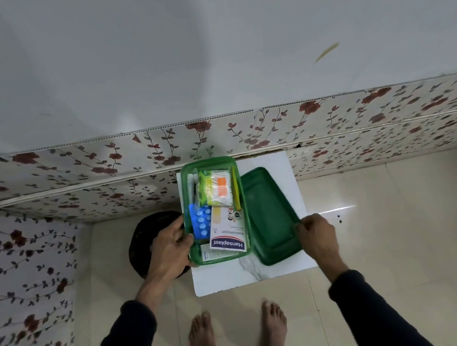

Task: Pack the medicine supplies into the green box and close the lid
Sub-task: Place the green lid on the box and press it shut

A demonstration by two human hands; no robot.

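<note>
The open green box [249, 243] stands on a small white table [259, 274]. Inside lie a white Hansaplast pack [227, 233], a blue blister strip of pills [201, 222], a bag of cotton swabs [220, 187] and a green packet [203, 185]. My left hand [172, 242] grips the box's left wall near its front corner. The dark green lid [270, 216] lies tilted on the table just right of the box. My right hand [315, 232] pinches the lid's right edge.
A dark round stool or bin [149, 236] sits left of the table, partly under my left arm. Flower-patterned panels [82, 170] run along the wall behind and on the left. My bare feet [237, 333] stand on the beige tiled floor in front of the table.
</note>
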